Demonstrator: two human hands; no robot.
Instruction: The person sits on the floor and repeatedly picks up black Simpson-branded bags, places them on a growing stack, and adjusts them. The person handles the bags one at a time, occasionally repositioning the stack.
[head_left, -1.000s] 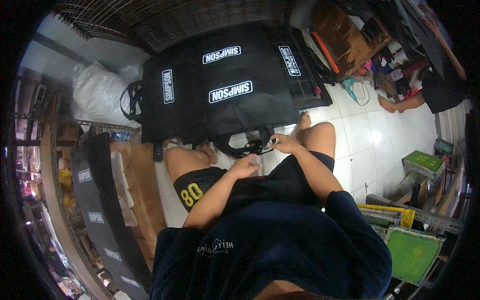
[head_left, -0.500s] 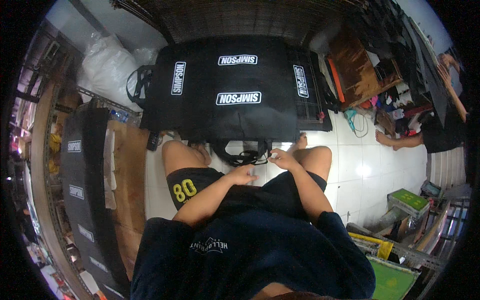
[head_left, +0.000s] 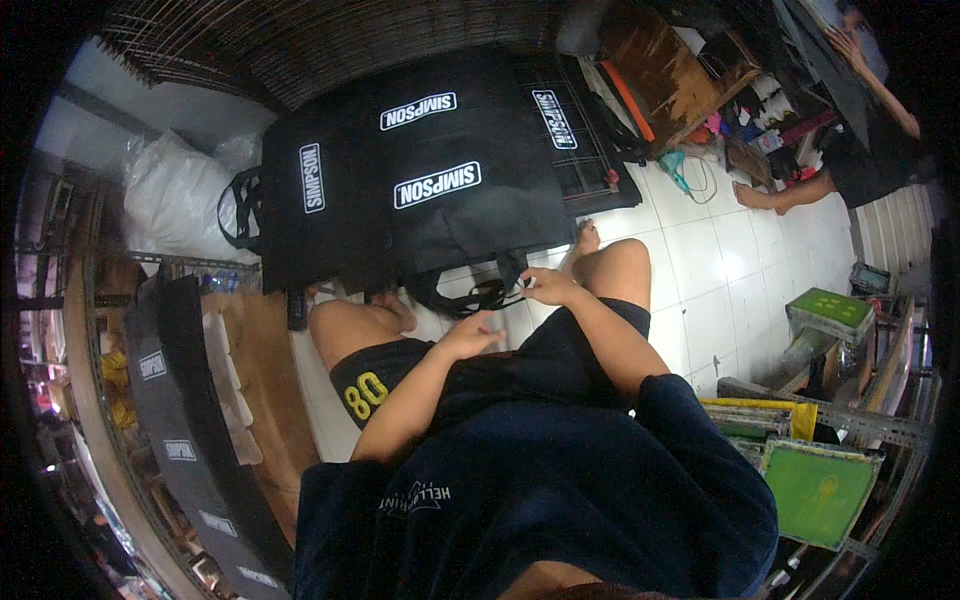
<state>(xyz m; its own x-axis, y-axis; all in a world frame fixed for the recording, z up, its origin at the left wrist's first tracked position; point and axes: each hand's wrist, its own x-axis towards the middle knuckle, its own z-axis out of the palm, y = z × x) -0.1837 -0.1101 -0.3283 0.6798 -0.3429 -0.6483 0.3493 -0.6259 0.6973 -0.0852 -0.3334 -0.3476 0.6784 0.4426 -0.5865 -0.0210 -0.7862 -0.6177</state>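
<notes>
Black fabric bags (head_left: 350, 225) with white-bordered printed patches lie flat and overlapping in front of me. From the near edge of one bag a black strap handle (head_left: 500, 268) loops toward my knees. My right hand (head_left: 548, 287) is at the right side of this handle, thumb and fingertips closed in a pinch on the strap. My left hand (head_left: 468, 338) hovers over my lap, just short of the loop. Its thumb stands apart from the fingers, and nothing shows in it. Another strap handle (head_left: 240, 208) sticks out at the bags' left side.
More black printed fabric (head_left: 185, 450) hangs over a shelf at my left, beside a brown board (head_left: 275, 390). A clear plastic sack (head_left: 180, 200) sits behind. Green-faced frames (head_left: 820, 490) stand at the right. Farther right, another person's arm (head_left: 875, 85) and leg (head_left: 800, 190) show.
The view has turned, so the bags now appear tilted and farther left. My right hand stays at the handle and my left hand stays over my lap.
</notes>
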